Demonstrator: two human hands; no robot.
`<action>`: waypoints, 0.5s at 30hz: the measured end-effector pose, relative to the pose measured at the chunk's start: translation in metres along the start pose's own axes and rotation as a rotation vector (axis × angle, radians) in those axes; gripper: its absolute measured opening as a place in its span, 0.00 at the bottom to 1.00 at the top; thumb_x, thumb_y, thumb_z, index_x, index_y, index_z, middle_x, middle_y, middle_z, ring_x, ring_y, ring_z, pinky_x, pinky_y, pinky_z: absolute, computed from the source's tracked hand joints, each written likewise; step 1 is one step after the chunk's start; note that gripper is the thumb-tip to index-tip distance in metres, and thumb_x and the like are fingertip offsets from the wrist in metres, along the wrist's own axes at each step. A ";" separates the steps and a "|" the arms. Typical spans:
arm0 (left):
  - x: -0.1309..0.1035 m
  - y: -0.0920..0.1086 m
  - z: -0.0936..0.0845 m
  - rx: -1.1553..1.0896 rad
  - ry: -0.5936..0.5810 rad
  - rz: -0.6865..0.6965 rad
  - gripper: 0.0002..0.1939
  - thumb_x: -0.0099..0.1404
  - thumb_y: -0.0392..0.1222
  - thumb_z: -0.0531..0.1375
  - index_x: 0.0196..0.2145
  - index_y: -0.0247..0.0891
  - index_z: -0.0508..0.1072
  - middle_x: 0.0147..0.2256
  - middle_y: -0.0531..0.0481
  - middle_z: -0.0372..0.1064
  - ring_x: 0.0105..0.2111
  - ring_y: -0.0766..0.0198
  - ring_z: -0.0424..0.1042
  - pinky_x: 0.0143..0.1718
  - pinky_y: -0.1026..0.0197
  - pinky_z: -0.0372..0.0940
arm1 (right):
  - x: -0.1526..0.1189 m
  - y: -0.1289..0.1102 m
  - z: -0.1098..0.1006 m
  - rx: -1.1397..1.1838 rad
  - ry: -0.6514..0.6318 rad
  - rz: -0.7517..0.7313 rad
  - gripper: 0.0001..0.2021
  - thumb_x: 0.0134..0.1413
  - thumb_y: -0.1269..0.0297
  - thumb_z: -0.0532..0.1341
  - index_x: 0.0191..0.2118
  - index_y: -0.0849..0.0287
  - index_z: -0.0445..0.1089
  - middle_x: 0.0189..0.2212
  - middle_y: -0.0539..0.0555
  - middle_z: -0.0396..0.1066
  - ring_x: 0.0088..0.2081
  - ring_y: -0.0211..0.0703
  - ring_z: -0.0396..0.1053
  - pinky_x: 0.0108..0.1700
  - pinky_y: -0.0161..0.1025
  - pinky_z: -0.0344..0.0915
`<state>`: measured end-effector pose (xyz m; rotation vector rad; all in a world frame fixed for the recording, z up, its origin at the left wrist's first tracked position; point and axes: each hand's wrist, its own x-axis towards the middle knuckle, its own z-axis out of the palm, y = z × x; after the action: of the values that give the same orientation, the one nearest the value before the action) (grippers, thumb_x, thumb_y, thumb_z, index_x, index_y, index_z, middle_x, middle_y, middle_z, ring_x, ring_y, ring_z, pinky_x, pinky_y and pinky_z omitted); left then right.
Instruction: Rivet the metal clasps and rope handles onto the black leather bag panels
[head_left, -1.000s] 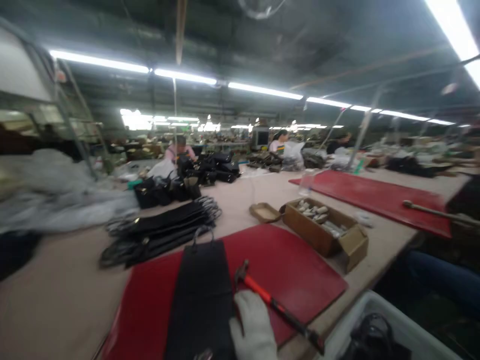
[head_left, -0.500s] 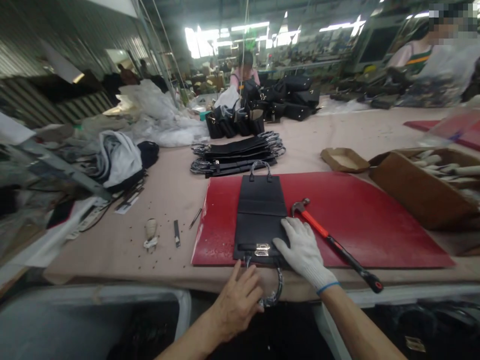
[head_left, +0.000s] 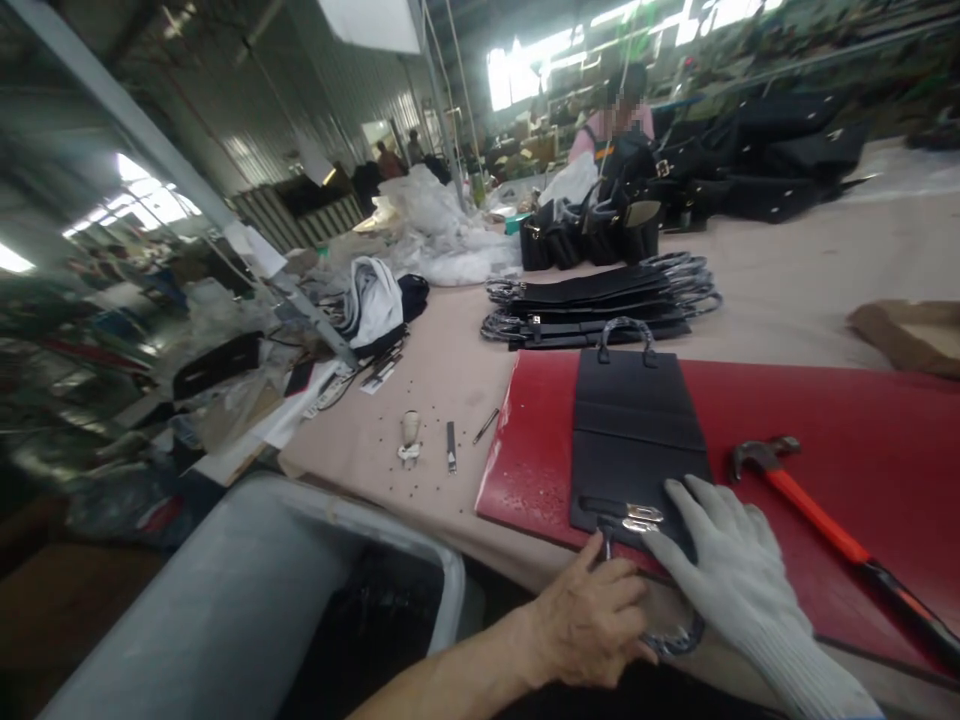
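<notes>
A black handbag panel (head_left: 634,425) lies unfolded on a red board (head_left: 529,440), with one wrapped handle at its far end and another wrapped handle (head_left: 679,640) hanging over the near edge. Metal clasp plates (head_left: 643,517) shine near its close end. Bare, my left hand (head_left: 589,620) has its fingers curled at the near handle, gripping it by its left base; the fingertips are partly hidden. My right hand (head_left: 731,560), in a white knit glove, rests flat with spread fingers on the panel's right near corner. Just right of it lies a claw hammer (head_left: 821,520) with an orange-and-black handle.
Behind the board is a stack of black panels (head_left: 592,295) with wrapped handles, then finished black bags (head_left: 592,235). Left lie a short-handled tool (head_left: 409,440), a metal strip (head_left: 451,447) and a thin tool (head_left: 486,426). A grey bin (head_left: 247,560) stands below the table edge.
The view has turned left, so everything sits farther right in the picture. Both hands stay at the panel's near end, and the hammer has not moved on the board.
</notes>
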<state>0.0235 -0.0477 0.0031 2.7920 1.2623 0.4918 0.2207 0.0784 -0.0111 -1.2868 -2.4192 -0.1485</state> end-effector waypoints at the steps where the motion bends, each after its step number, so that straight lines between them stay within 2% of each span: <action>1: 0.000 0.002 0.000 0.006 0.013 -0.005 0.18 0.77 0.50 0.53 0.41 0.34 0.77 0.50 0.40 0.75 0.58 0.51 0.69 0.70 0.36 0.51 | 0.000 0.001 0.001 0.002 0.004 -0.010 0.31 0.67 0.48 0.47 0.60 0.68 0.70 0.61 0.70 0.68 0.60 0.72 0.65 0.61 0.66 0.62; 4: -0.001 0.006 -0.002 -0.021 0.103 -0.013 0.16 0.76 0.50 0.55 0.41 0.36 0.77 0.52 0.41 0.75 0.58 0.52 0.71 0.69 0.41 0.57 | 0.001 0.005 0.002 0.009 0.018 -0.034 0.31 0.66 0.47 0.47 0.59 0.67 0.71 0.60 0.71 0.69 0.59 0.73 0.66 0.61 0.67 0.62; 6: -0.006 0.003 -0.007 -0.073 0.230 -0.042 0.14 0.75 0.48 0.57 0.41 0.36 0.77 0.52 0.41 0.76 0.56 0.54 0.73 0.66 0.46 0.62 | 0.001 0.006 0.001 0.019 0.019 -0.034 0.32 0.65 0.46 0.48 0.59 0.67 0.70 0.60 0.71 0.69 0.60 0.74 0.66 0.61 0.68 0.62; 8: -0.016 -0.011 -0.018 -0.112 0.375 -0.176 0.10 0.74 0.43 0.57 0.42 0.37 0.76 0.48 0.40 0.78 0.52 0.56 0.76 0.60 0.50 0.69 | 0.001 0.006 0.001 0.033 0.002 -0.025 0.32 0.64 0.45 0.48 0.59 0.66 0.70 0.60 0.72 0.69 0.60 0.75 0.66 0.61 0.68 0.62; 9: -0.023 -0.024 -0.026 -0.119 0.430 -0.293 0.09 0.73 0.40 0.56 0.42 0.37 0.77 0.46 0.40 0.78 0.49 0.56 0.77 0.57 0.52 0.71 | 0.002 0.007 0.002 0.044 -0.008 -0.019 0.32 0.64 0.45 0.49 0.59 0.65 0.70 0.59 0.71 0.69 0.60 0.75 0.66 0.61 0.68 0.62; 11: -0.041 -0.060 -0.046 -0.089 0.469 -0.623 0.09 0.73 0.37 0.56 0.41 0.39 0.77 0.42 0.41 0.79 0.45 0.56 0.78 0.52 0.53 0.73 | 0.003 0.008 0.002 0.069 -0.021 -0.013 0.31 0.63 0.45 0.50 0.60 0.62 0.70 0.59 0.71 0.70 0.60 0.76 0.66 0.60 0.68 0.63; 13: -0.063 -0.104 -0.069 0.014 0.400 -1.026 0.08 0.71 0.37 0.57 0.40 0.39 0.77 0.41 0.42 0.78 0.45 0.55 0.78 0.51 0.53 0.73 | 0.004 0.009 0.003 0.087 -0.017 -0.017 0.31 0.63 0.44 0.50 0.60 0.62 0.70 0.59 0.72 0.70 0.59 0.78 0.66 0.58 0.69 0.64; 14: -0.075 -0.126 -0.081 0.083 0.332 -1.260 0.07 0.70 0.39 0.59 0.42 0.39 0.77 0.44 0.42 0.78 0.48 0.54 0.77 0.54 0.53 0.71 | 0.005 0.009 0.004 0.090 -0.010 -0.022 0.31 0.63 0.44 0.50 0.59 0.62 0.71 0.58 0.73 0.70 0.59 0.78 0.66 0.58 0.69 0.64; 15: -0.088 -0.148 -0.093 0.124 0.318 -1.376 0.10 0.69 0.40 0.59 0.44 0.37 0.77 0.47 0.38 0.78 0.50 0.51 0.77 0.55 0.51 0.70 | 0.005 0.009 0.005 0.088 -0.003 -0.027 0.32 0.64 0.43 0.49 0.59 0.64 0.71 0.58 0.73 0.70 0.58 0.79 0.67 0.57 0.70 0.64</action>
<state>-0.1660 -0.0223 0.0436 1.2653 2.7853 0.6783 0.2243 0.0889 -0.0142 -1.2171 -2.4177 -0.0476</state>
